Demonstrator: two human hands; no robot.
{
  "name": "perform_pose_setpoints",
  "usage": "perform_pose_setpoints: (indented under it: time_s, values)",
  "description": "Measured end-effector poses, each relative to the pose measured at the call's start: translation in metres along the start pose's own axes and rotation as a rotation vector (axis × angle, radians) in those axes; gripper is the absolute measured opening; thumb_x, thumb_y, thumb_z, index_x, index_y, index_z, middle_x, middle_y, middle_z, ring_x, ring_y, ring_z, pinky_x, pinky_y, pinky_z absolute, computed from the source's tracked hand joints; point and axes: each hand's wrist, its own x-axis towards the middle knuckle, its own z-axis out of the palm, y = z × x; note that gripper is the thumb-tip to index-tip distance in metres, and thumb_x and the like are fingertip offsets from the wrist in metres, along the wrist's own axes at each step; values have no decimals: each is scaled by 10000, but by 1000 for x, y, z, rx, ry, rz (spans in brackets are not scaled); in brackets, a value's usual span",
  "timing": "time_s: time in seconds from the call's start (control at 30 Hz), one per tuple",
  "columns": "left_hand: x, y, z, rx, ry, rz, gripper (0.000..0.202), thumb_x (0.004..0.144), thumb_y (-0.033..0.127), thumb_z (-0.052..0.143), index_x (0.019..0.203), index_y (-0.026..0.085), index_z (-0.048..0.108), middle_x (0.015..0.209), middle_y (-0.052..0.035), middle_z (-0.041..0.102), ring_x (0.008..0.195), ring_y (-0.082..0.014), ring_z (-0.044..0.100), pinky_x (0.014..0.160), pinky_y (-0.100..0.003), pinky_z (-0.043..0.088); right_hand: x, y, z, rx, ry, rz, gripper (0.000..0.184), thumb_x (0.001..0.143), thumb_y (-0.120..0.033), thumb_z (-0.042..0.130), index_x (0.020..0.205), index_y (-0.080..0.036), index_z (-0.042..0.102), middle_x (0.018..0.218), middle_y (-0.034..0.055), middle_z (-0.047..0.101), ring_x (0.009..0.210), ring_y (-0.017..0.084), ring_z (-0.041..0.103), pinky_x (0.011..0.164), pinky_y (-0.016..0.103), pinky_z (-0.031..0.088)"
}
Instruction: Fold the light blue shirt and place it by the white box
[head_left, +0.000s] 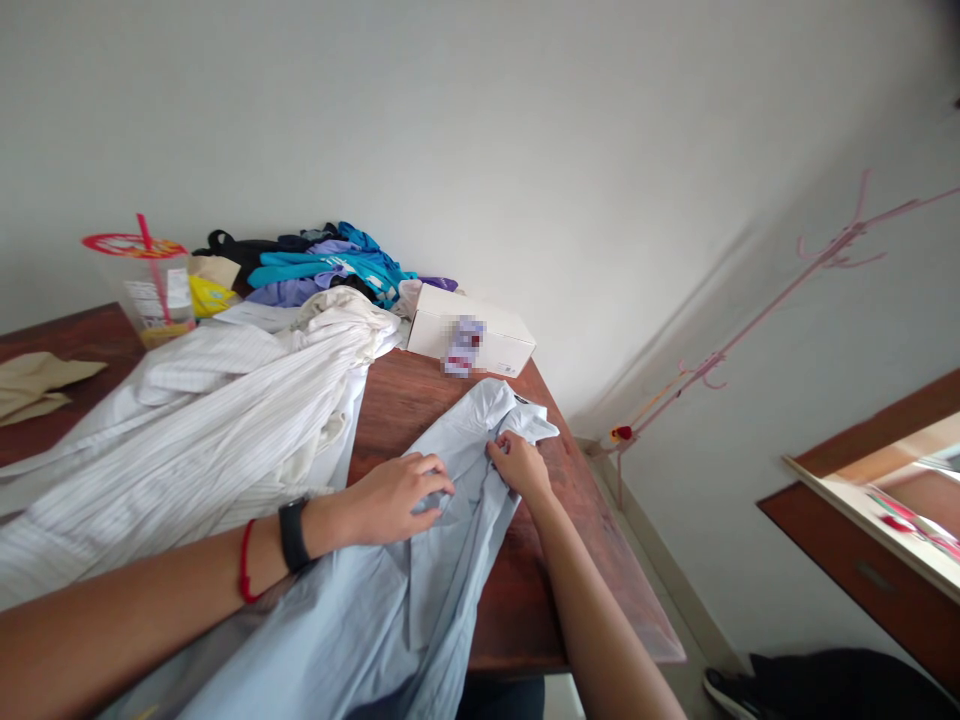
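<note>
Wooden and dark, the tabletop (pixel 420 400) carries the pale blue shirt (pixel 390 600) over its near right part, collar end toward its far edge and tail hanging off its near edge. Our left hand (pixel 397 495) rests on the cloth with fingers curled down; we cannot tell whether it nips a fold. Our right hand (pixel 520 465) pinches the fabric tight just below the collar. A white striped shirt (pixel 195 420) heaps across the tabletop's left half, a white box (pixel 472 335) sits at its far edge, and a plastic cup (pixel 150 290) stands at its far left.
</note>
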Motion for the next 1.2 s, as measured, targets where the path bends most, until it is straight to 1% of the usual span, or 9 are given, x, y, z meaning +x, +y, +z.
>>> perform_pose_setpoints:
  time_s: [0.37, 0.83, 1.2]
  values:
    - [0, -1, 1, 5, -6, -11, 278, 904, 262, 672, 1180, 271, 704, 1236, -46, 650, 1059, -235, 666, 978, -348, 512, -1, 0, 0, 3, 2, -5, 263, 938, -476, 508, 929, -249, 642, 924, 66, 757, 924, 269, 700, 674, 296, 391]
    - [-1, -2, 1, 8, 21, 18, 270, 905, 254, 678, 1174, 269, 701, 1229, -51, 653, 1047, -225, 666, 966, -326, 510, -2, -2, -2, -3, -7, 10, 260, 951, -460, 529, 954, -238, 664, 939, 69, 760, 953, 270, 709, 694, 297, 415]
    - [-1, 2, -1, -15, -1, 1, 273, 911, 241, 662, 1180, 253, 704, 1227, -53, 649, 1068, -236, 659, 989, -341, 493, -1, -2, -1, -4, -4, 5, 261, 943, -464, 522, 945, -241, 657, 929, 70, 750, 938, 261, 699, 712, 295, 423]
